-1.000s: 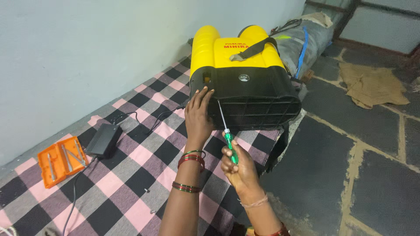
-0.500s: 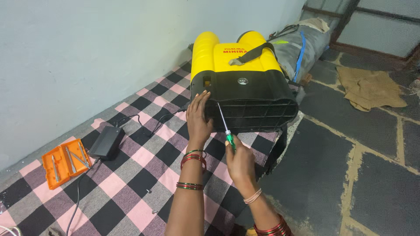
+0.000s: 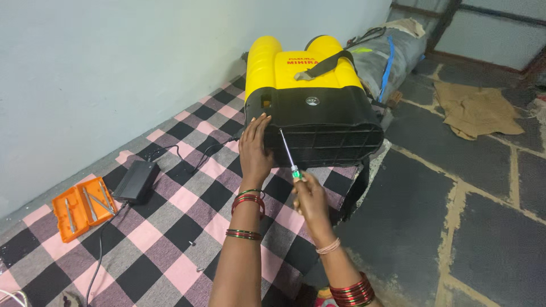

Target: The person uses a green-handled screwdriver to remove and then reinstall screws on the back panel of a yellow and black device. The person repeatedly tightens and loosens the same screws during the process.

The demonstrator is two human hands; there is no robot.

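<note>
Everything here sits around the sprayer (image 3: 313, 96), the yellow and black tank lying on its side on the blanket (image 3: 170, 227).

Far left of the sprayer lies one orange case (image 3: 83, 207), open, with bits in its slots. Nearer the sprayer, still to its left, sits one black adapter (image 3: 135, 181), its cable running toward the tank's base. Two small screws (image 3: 193, 243) lie loose on the blanket between the adapter and my arms.

My left hand (image 3: 255, 150) is spread flat against the sprayer's black base at its left edge, holding nothing, just bracing. My right hand (image 3: 310, 196) is closed around the green handle of one screwdriver (image 3: 288, 153), just below the base, with the thin shaft angled up and its tip at the black plastic beside my left fingers.

What worries me: the tip stands very close to my left hand, so if it jumps off the screw head under pressure it could jab my fingers or score the plastic. The shaft is tilted, which I judge makes a slip likelier. The loose screws could easily roll or get lost in the weave if I shift my knees. The adapter's cable could snag if the tank is shifted.

Right of the sprayer, one crumpled brown cloth (image 3: 475, 108) lies on the stone floor.
</note>
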